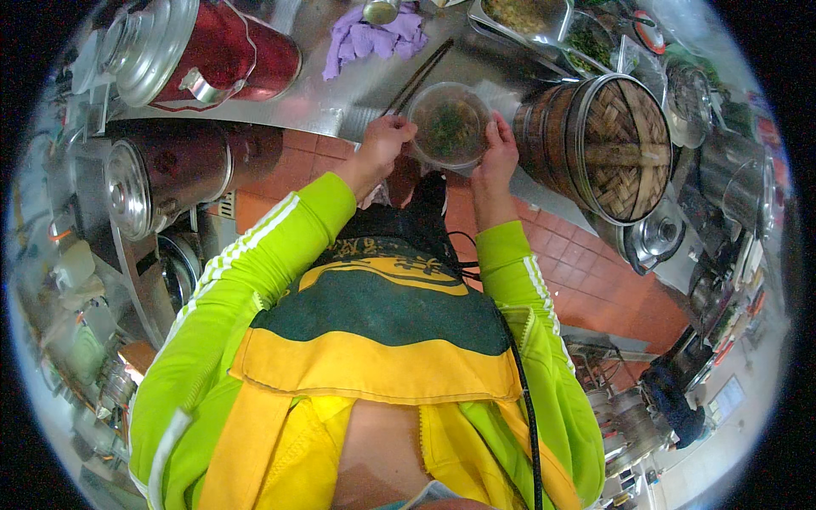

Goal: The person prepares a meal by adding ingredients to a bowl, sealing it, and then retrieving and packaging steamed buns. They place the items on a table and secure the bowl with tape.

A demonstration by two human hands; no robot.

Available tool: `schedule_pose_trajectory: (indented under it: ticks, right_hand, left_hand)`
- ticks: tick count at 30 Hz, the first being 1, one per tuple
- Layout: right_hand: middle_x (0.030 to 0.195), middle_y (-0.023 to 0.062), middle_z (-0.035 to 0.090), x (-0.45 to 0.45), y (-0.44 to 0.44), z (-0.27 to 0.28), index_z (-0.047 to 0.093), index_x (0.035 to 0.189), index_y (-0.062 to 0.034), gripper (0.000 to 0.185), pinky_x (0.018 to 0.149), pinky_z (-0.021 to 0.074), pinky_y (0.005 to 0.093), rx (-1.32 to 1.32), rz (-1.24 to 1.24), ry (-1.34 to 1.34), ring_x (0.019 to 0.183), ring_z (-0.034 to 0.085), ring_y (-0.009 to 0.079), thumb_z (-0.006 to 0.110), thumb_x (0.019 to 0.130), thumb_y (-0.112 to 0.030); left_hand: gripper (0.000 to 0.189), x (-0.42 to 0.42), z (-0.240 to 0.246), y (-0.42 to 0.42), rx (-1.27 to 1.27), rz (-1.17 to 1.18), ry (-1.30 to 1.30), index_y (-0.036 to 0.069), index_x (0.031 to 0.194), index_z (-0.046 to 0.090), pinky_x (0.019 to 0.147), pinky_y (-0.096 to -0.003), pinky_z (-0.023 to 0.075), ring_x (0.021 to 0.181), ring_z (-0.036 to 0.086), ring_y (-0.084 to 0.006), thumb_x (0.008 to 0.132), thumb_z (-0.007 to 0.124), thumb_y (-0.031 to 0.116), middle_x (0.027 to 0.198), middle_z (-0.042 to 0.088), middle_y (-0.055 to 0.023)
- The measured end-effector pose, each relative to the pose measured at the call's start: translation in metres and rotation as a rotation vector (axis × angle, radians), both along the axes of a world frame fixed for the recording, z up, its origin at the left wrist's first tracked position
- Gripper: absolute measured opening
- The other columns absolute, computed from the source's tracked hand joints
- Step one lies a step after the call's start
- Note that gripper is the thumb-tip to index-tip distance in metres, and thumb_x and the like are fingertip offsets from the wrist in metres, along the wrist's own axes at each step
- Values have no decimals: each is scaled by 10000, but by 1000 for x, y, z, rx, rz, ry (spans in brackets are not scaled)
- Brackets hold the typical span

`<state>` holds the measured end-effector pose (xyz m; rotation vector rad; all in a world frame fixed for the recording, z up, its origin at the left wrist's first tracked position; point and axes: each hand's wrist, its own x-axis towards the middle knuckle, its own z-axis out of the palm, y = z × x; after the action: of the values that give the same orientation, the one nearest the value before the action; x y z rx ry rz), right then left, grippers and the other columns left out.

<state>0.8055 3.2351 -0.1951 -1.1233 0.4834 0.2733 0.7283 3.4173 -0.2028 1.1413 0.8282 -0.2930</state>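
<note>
A round clear plastic bowl (448, 125) with brownish contents and chopped greens is in front of me at the edge of the metal counter. My right hand (499, 141) grips its right rim, thumb on top. On the left side my left hand (390, 140) has its fingertips at the bowl's rim; whether they press on it cannot be told. A pair of dark chopsticks (421, 74) lies on the counter, its near ends beside my left fingers. To the right of the bowl stands a bamboo steamer (628, 150) with a woven lid.
A red metal pot (220, 54) stands at the upper left, near a purple cloth (376, 35). Metal trays of food (526, 16) are at the back right. A lidded pot (660, 233) sits beyond the steamer. A person (672, 405) is at the lower right.
</note>
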Motion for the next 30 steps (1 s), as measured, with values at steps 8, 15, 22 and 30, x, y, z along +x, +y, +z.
schedule_pose_trajectory:
  ticks: [8,15,22,30]
  right_hand:
    - [984,69,640,5,-36,2,598,1085,-58,244,765,515,338,10,175,251,867,606,197,659,849,-66]
    - [849,21,628,-3,-47,-24,571,912,-126,141,643,502,323,241,186,261,753,600,180,685,838,-86]
    - [812,-7,621,-13,-50,-23,574,901,-155,114,555,470,285,304,241,329,666,579,148,672,862,-111]
    - [838,30,595,-26,-34,-23,521,900,-127,125,626,508,358,349,128,337,745,578,193,633,880,-75]
  left_hand:
    - [144,14,-8,2,58,91,-195,29,909,618,589,-292,424,638,515,-139,841,684,138,756,582,-27]
    - [141,-10,-1,-31,-78,231,13,38,928,607,586,-348,486,671,577,-172,866,664,150,752,598,-37]
    - [129,-1,-9,-20,-119,244,-65,29,900,594,598,-315,443,644,531,-160,852,676,117,770,584,-37]
    - [101,-12,-1,-53,39,386,-74,45,919,583,648,-335,468,721,549,-174,873,649,107,809,597,-47]
